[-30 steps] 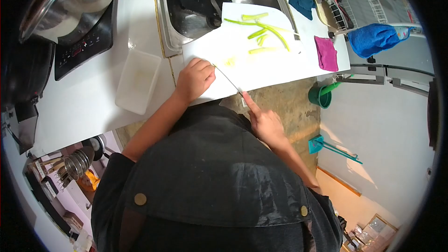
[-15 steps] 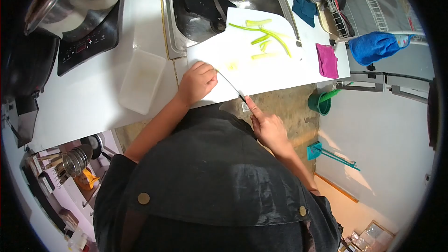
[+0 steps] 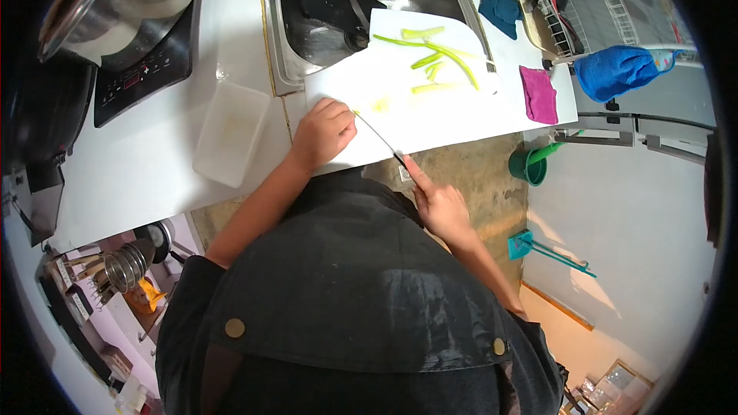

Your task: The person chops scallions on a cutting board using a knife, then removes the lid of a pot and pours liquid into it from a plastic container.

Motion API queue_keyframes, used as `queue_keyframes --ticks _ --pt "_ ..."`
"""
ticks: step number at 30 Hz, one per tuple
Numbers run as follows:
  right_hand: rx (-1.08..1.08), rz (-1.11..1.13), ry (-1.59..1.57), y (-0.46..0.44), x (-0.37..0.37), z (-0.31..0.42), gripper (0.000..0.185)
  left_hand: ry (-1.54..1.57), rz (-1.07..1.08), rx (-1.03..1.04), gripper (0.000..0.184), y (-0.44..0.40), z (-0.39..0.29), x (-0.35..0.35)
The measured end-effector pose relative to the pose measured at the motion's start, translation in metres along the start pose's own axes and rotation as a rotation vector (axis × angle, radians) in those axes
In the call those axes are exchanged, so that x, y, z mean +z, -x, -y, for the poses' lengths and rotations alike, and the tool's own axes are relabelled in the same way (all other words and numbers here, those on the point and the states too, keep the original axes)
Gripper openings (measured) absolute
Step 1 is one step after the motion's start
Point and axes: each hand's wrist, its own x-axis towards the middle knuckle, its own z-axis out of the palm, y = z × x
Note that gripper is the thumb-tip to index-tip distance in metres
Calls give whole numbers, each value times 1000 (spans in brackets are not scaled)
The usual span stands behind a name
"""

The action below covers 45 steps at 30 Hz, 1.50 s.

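My right hand (image 3: 442, 206) is closed round the handle of a knife (image 3: 377, 135), its index finger stretched along the top. The blade points up and left, its tip beside my left hand (image 3: 325, 134). That hand rests with curled fingers on the white cutting board (image 3: 446, 119); a bit of green shows at its fingertips, too small to make out. Several green vegetable pieces (image 3: 459, 64) lie on the board's far part, a long curved one among them. A small pile of pale yellow-green bits (image 3: 380, 104) lies right of the knife tip.
Behind the board is a metal sink (image 3: 307, 38) holding a black pan-like item (image 3: 330, 1). A white plastic container (image 3: 231, 134) stands on the left, near an induction cooker (image 3: 146, 73) with a pot (image 3: 115, 8). Teal (image 3: 498, 9) and magenta cloths (image 3: 537, 95) lie right.
The whole view shifts slightly between frames. My hands and the knife keep nearly the same place on the board, and the vegetable pieces lie as before.
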Motion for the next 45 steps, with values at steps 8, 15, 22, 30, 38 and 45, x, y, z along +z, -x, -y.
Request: queue_keyframes --ticks 8,15,22,30,38,45 --pt "-17 -15 -163 8 -7 11 55 21 -87 17 15 6 0 -5" --pt "6 -74 -181 -4 4 1 57 8 -195 34 17 7 2 -5" --pt "87 -279 -136 9 -1 8 56 38 -98 17 25 4 -3 -9" --pt "209 -569 186 20 -2 17 52 -103 253 162 39 -16 -50 2" --pt "262 -575 144 50 -12 -3 49 -159 302 42 39 -23 -48 16" --pt "337 -615 14 60 -10 -62 50 23 83 -21 38 -23 -34 28"
